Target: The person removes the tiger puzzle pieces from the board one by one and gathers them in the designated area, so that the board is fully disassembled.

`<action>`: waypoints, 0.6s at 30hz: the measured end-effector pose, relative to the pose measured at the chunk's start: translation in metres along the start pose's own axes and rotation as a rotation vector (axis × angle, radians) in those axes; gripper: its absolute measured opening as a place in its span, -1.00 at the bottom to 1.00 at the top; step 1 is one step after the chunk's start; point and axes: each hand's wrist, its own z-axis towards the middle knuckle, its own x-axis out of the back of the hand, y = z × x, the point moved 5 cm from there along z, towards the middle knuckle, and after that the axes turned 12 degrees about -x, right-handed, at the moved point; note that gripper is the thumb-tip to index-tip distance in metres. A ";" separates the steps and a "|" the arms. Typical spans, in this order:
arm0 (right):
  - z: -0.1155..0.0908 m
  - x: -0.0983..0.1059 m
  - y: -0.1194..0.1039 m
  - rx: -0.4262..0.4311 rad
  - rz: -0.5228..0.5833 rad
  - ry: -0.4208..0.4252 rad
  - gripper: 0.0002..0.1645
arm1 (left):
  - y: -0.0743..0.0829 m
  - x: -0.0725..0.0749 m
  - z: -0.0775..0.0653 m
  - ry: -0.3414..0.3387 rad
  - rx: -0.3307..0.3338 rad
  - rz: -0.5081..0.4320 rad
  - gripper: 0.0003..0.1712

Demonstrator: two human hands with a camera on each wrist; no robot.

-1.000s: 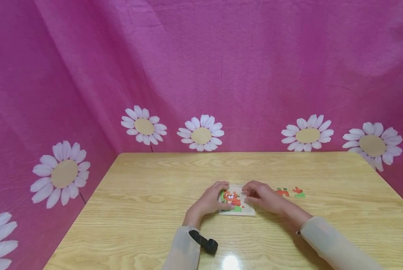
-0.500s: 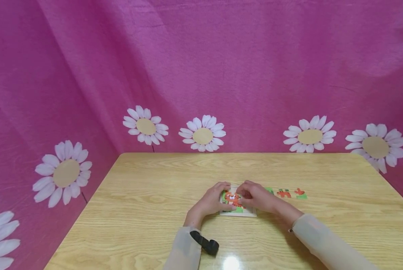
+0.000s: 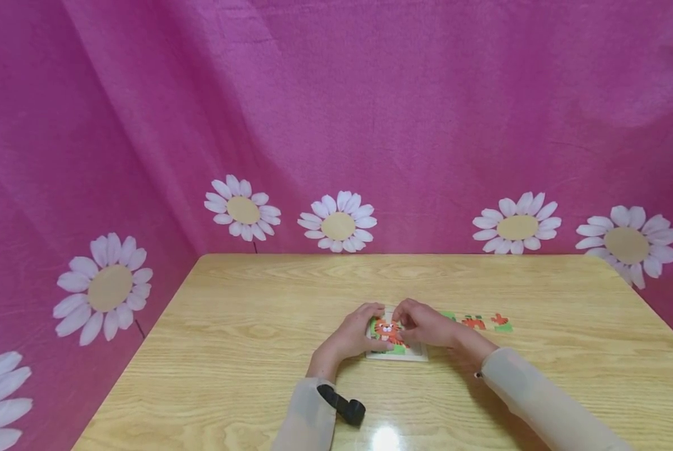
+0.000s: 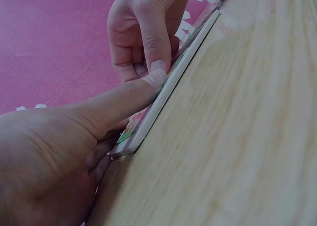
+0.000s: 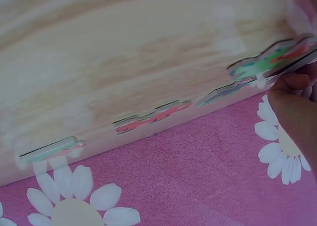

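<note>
A small jigsaw puzzle board (image 3: 412,357) with a pale frame lies on the table, showing an orange tiger face on green. My left hand (image 3: 349,333) grips its left side, thumb over the top and fingers around the edge. Over the upper middle of the board, my right hand (image 3: 427,324) pinches a puzzle piece at the tiger's head; the fingers hide most of that piece. In the left wrist view the two thumbs almost meet above the board's rim (image 4: 171,88).
Loose puzzle pieces lie right of the board: a green one (image 3: 449,316), an orange one (image 3: 473,322) and an orange-green one (image 3: 502,322). Another green-red piece (image 5: 272,60) shows beside the right hand in the right wrist view. A pink flowered cloth (image 3: 426,125) hangs behind the table.
My right hand has moved left and slightly away from me, from the board's right side to the tiger's head. It uncovers the green loose piece. The left hand keeps its grip.
</note>
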 end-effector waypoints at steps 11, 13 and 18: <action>-0.006 0.001 -0.003 0.017 -0.010 0.049 -0.70 | 0.002 0.000 0.000 -0.001 0.006 -0.003 -0.17; -0.007 0.001 -0.003 0.035 -0.007 0.062 -0.70 | 0.002 0.000 0.000 0.000 0.008 -0.002 -0.17; -0.010 0.000 -0.004 0.072 0.038 0.067 -0.74 | 0.001 0.000 -0.001 0.002 0.011 0.002 -0.17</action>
